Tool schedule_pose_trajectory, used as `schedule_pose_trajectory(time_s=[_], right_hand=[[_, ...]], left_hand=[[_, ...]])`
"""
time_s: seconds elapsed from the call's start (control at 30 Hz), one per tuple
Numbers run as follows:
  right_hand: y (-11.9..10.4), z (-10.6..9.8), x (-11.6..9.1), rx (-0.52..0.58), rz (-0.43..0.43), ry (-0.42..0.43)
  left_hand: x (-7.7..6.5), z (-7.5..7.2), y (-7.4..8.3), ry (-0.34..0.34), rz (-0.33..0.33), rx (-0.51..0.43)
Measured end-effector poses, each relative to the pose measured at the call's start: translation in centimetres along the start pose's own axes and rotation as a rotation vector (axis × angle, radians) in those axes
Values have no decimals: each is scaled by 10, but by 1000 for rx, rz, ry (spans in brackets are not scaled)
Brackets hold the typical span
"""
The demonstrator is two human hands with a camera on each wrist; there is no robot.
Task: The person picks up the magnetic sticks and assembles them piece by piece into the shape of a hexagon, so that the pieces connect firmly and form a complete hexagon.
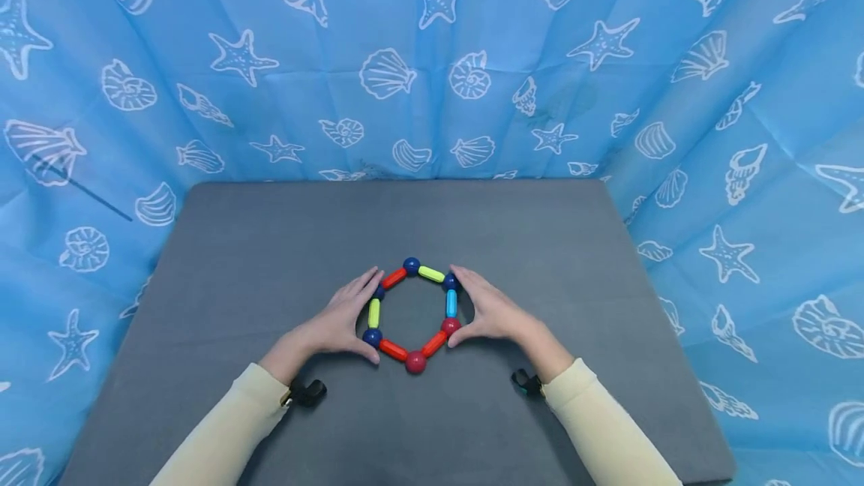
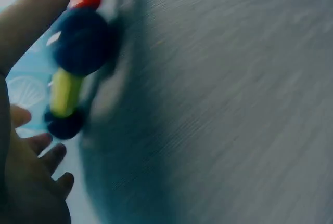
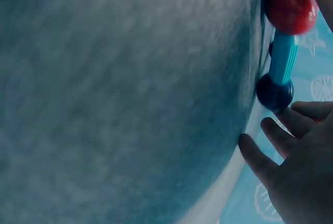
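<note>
A six-sided ring of magnetic rods and balls lies on the grey table, its corners dark blue and red balls. Along its left side runs a yellow-green rod; on its right is a light blue rod. My left hand curves loosely about the left side, thumb at the lower blue ball, fingertips by the upper one. Opposite it, my right hand has its thumb against a red ball and its fingertips at a blue ball. Another red ball forms the near corner.
The grey cloth-covered table has rounded corners. A blue curtain printed with white shells and starfish hangs behind it and on both sides. Dark straps with small devices sit at both wrists, below cream sleeves.
</note>
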State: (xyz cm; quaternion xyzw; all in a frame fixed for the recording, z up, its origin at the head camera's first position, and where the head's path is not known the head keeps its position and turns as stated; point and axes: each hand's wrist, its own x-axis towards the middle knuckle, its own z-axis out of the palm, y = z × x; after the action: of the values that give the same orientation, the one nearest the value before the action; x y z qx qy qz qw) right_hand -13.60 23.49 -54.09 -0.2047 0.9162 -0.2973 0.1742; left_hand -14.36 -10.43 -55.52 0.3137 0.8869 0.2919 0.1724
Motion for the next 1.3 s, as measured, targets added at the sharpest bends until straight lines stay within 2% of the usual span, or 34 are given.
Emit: schedule_pose_trajectory(time_s=[0.13, 0.37, 0.67, 0.87, 1.3], right_hand=[[0, -1, -1, -76, 22, -30], [2, -5, 0, -78, 11, -46], [8, -10, 5, -2, 1, -49], [11, -14, 8, 36, 19, -58], [13, -15, 15, 64, 34, -39]], left_hand=[[10, 13, 0, 27, 9, -27], [20, 16, -1, 92, -34, -11], [31, 12, -2, 85, -47, 13], [35, 11, 0, 75, -57, -8], [42, 7, -9, 81, -73, -60]])
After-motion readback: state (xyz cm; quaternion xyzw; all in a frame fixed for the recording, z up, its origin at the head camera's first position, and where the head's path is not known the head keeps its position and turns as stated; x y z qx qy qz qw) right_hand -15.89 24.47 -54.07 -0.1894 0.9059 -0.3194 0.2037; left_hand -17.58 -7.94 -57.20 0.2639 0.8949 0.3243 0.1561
